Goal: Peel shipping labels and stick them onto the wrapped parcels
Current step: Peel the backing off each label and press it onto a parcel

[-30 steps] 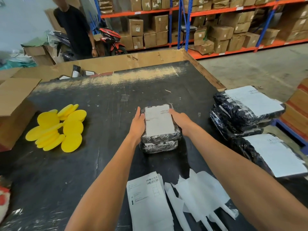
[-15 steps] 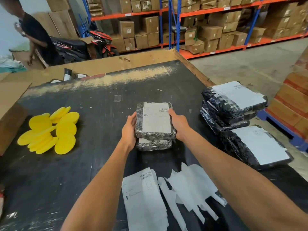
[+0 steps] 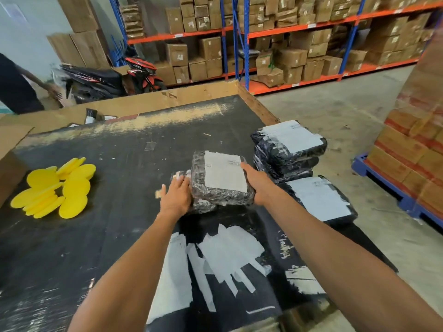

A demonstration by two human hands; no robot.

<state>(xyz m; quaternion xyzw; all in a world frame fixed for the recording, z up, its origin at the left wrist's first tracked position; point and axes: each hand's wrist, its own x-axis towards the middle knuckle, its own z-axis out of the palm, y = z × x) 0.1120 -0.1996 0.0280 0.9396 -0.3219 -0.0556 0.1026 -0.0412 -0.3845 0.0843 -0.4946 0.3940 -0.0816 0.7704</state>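
Note:
A black wrapped parcel (image 3: pixel 221 191) with a white shipping label on top sits tilted over a second wrapped parcel (image 3: pixel 203 208) on the black table (image 3: pixel 96 236). My right hand (image 3: pixel 260 185) grips the top parcel's right edge, thumb on the label. My left hand (image 3: pixel 176 195) is blurred, its fingers spread against the parcels' left side. A sheet of labels (image 3: pixel 172 271) and torn backing strips (image 3: pixel 227 250) lie near the front edge. Just right of my right hand stands a stack of labelled parcels (image 3: pixel 287 144), with another labelled parcel (image 3: pixel 318 200) in front of it.
Yellow round pads (image 3: pixel 55 188) lie in a heap at the table's left. Cardboard lines the far edge. A person (image 3: pixel 14 87) stands beyond the far left corner, near a motorbike (image 3: pixel 100 77). Boxes on a blue pallet (image 3: pixel 412 152) stand to the right.
The top parcel has shifted right, toward the stack, and now overhangs the lower one. My left hand has loosened from gripping its side to spread fingers. The camera view turned right.

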